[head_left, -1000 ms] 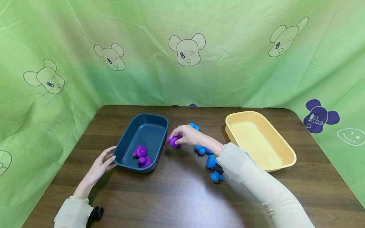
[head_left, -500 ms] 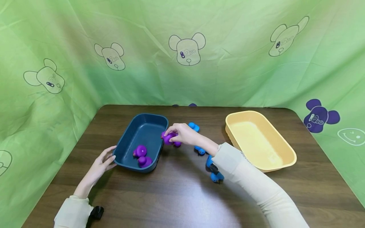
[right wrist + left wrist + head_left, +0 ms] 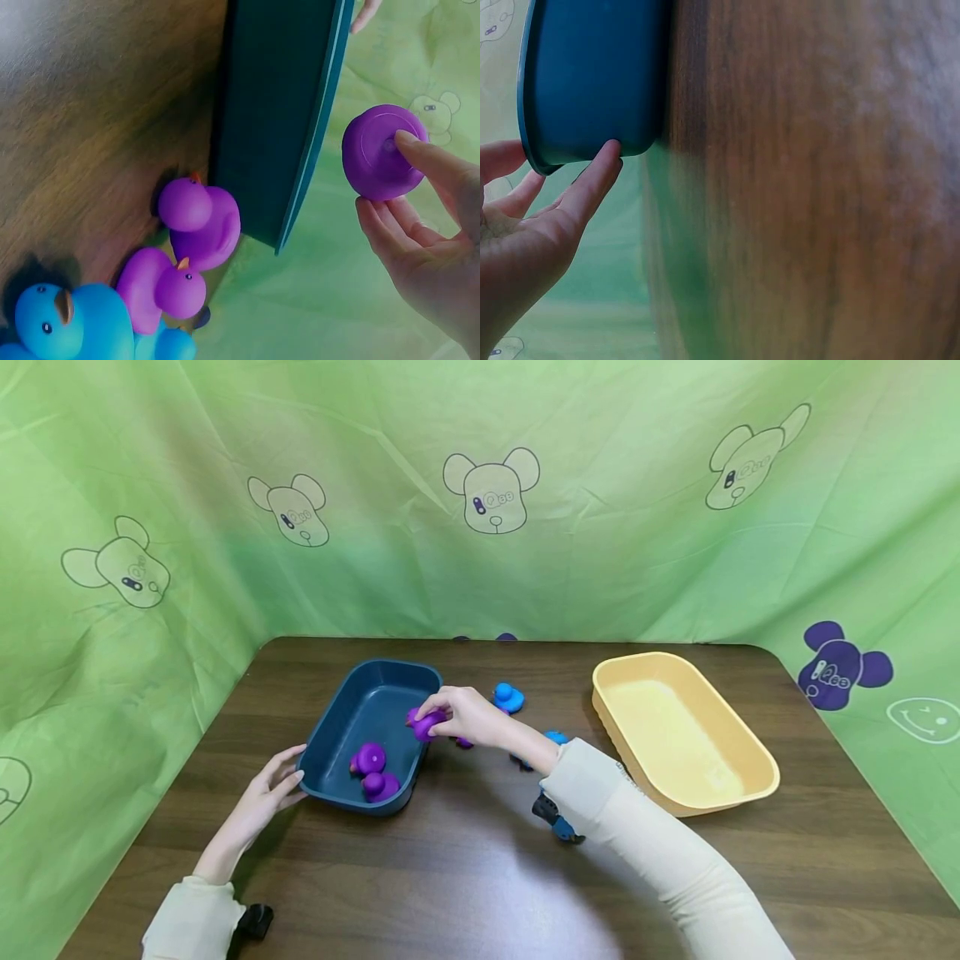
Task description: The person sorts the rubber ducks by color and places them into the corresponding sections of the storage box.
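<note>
My right hand (image 3: 467, 717) pinches a purple rubber duck (image 3: 426, 725) over the right rim of the dark blue bin (image 3: 322, 789). In the right wrist view, the duck's flat round base (image 3: 379, 154) faces the camera, with the thumb pressed on it and fingertips underneath. Two more purple ducks (image 3: 369, 758) lie inside the bin. At the bin's near left corner, my left hand (image 3: 262, 789) touches the outside with extended fingers. The left wrist view shows one fingertip (image 3: 609, 148) against the bin's wall and others by the rim.
Beside the bin stand two purple ducks (image 3: 202, 221), with blue ducks (image 3: 97, 322) close by. The right forearm partly covers this group in the head view. A yellow bin (image 3: 675, 735) stands on the right of the wooden table (image 3: 420, 885). Green cloth (image 3: 480, 585) hangs behind.
My right hand has carried the purple duck leftward from beside the blue bin to over its right rim, uncovering a blue duck behind. The left hand and both bins look unchanged.
</note>
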The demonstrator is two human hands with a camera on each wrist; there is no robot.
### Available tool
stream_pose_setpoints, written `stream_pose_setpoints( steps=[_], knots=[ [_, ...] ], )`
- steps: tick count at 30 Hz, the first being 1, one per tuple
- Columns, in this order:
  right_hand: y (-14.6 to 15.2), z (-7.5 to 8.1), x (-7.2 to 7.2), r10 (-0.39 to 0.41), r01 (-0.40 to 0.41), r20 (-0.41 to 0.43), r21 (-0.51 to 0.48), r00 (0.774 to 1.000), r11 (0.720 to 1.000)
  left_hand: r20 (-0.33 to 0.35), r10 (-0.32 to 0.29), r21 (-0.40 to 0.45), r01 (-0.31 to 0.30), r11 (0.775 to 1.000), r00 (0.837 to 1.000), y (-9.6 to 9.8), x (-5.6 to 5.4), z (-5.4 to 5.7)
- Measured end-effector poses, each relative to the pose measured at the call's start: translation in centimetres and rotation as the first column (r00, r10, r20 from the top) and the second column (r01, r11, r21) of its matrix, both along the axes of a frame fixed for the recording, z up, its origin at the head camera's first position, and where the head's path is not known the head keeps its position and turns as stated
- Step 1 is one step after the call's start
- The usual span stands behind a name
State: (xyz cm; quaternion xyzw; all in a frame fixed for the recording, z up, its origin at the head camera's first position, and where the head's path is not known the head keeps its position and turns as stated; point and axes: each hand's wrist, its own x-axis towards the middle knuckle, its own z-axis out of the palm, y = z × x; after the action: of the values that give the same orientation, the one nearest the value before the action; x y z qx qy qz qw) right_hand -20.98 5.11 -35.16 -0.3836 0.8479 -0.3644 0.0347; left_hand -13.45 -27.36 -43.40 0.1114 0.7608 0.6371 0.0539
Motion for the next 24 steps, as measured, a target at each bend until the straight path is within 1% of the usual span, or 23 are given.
stream_pose_setpoints(
  steps=[8, 15, 20, 24],
  knots=[
    [-0.8, -0.1, 0.3, 0.003, -0.003, -0.007, -0.013, 1.0, 1.0, 0.0, -0.001, -0.001, 0.001, 1.0, 1.0, 0.0, 0.0, -0.2],
    [-1.5, -0.3, 0.4, 0.007, -0.007, -0.01, -0.011, 1.0, 1.0, 0.003, 0.002, 0.019, -0.002, 1.0, 1.0, 0.1, 0.1, 0.0],
    [-2.1, -0.7, 0.4, 0.009, -0.008, 0.005, -0.015, 1.0, 1.0, 0.001, -0.006, 0.013, 0.006, 1.0, 1.0, -0.1, 0.0, -0.2],
    [-2.5, -0.8, 0.5, 0.011, -0.011, -0.002, -0.014, 1.0, 1.0, -0.027, -0.034, 0.042, 0.035, 0.999, 0.999, -0.3, -0.1, -0.4]
  ],
)
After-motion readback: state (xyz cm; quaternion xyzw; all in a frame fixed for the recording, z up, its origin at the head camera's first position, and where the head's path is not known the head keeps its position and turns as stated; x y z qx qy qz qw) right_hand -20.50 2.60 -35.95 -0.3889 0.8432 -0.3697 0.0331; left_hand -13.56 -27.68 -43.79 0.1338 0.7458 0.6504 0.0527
